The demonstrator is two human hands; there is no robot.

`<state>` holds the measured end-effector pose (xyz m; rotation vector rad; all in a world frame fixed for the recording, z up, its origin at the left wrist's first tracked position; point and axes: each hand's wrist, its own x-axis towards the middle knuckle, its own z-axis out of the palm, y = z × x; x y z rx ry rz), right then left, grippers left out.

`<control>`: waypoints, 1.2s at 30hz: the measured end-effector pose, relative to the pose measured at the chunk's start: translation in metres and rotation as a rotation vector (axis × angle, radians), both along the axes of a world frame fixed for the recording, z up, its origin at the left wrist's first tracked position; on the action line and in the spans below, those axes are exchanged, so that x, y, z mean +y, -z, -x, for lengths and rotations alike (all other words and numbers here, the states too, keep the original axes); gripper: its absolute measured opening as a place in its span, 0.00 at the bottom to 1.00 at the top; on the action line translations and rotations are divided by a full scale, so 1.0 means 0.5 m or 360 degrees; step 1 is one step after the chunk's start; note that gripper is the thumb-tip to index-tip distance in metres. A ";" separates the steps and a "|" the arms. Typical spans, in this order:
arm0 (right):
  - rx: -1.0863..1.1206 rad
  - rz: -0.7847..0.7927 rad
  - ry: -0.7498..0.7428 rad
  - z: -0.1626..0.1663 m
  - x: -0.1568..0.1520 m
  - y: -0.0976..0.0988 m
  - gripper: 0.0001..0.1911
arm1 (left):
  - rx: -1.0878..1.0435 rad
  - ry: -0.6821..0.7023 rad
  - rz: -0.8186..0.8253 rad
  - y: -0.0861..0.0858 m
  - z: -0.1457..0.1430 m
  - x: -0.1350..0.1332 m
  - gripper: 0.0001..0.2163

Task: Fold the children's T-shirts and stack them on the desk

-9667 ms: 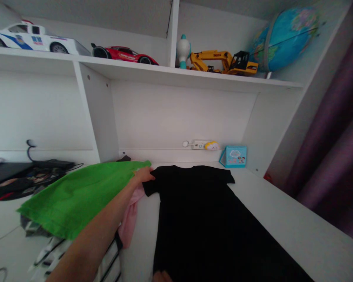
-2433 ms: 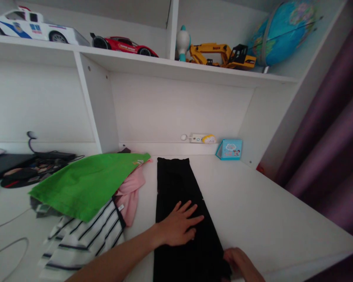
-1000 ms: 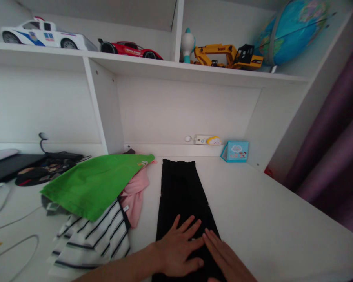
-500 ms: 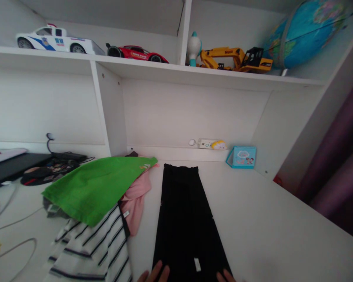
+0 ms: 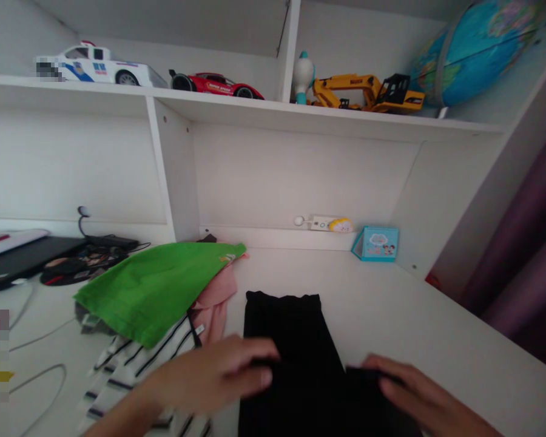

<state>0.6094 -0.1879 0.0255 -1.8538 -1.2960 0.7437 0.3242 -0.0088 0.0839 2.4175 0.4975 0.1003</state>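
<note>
Black pants lie lengthwise on the white desk, waistband at the far end. My left hand pinches the left edge of a lifted part of them between thumb and fingers. On the other side, my right hand grips the right edge of that raised fold. Both hands are a little blurred. The cloth's near end runs out of view at the bottom. Left of the pants lie a green garment, a pink garment and a white garment with dark stripes, piled partly over each other.
A blue desk calendar and a power strip stand along the back wall. At the far left are a black laptop-like device and loose cables. Overhead, a shelf holds toy vehicles and a globe.
Both hands have come up from the bottom edge, lifting the near part of the black pants. The pants' waistband has shifted toward me.
</note>
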 end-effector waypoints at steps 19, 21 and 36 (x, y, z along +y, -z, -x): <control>-0.0077 -0.0281 -0.0064 -0.082 0.344 0.033 0.13 | -0.0412 -0.0296 0.0377 0.091 -0.144 0.264 0.11; -0.0222 -0.0251 -0.0003 -0.082 0.360 0.039 0.13 | -0.0306 -0.0458 0.0124 0.105 -0.156 0.277 0.09; -0.1100 0.0129 -0.0482 0.102 0.332 0.082 0.31 | -0.0422 -0.0880 0.0198 0.177 -0.124 0.165 0.26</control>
